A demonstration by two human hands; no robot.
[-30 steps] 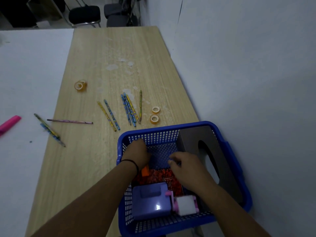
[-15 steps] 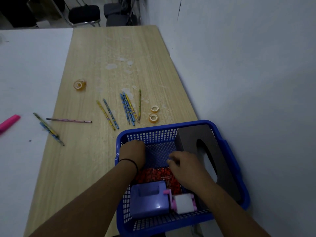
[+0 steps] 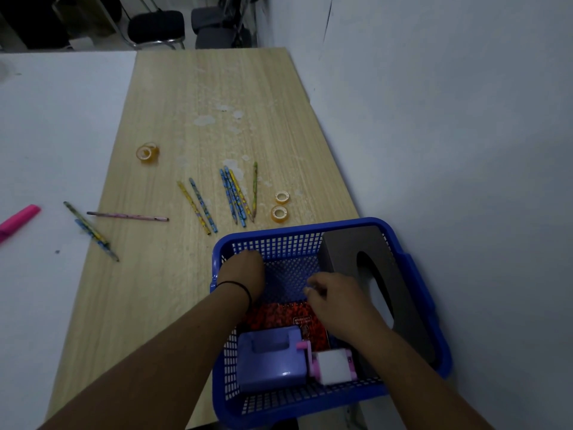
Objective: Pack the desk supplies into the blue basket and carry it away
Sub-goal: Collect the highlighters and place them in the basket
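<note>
1. Head view: a blue basket [image 3: 415, 274] stands on the near right corner of a wooden table [image 3: 192, 119], with a grey wall along its right side.
2. Inside the basket lie a dark tissue box [image 3: 347, 246] against the right wall, a red notebook [image 3: 279, 315] on the floor, a purple box [image 3: 266, 358] and a pink-and-white sharpener [image 3: 331, 366] at the near end.
3. The left hand [image 3: 245, 271], with a black band at the wrist, reaches into the far left corner; its fingers are hidden, so whether it grips anything cannot be told.
4. The right hand [image 3: 335, 299] hovers above the notebook, fingers curled together; what they pinch, if anything, cannot be told.
5. On the table beyond the basket lie a cluster of pencils [image 3: 235, 193], two small tape rolls [image 3: 280, 206] and, further left, another tape roll [image 3: 147, 153].
6. At the left, more pencils [image 3: 124, 215] straddle the edge of a white surface [image 3: 55, 125], where a pink marker [image 3: 18, 220] lies.
</note>
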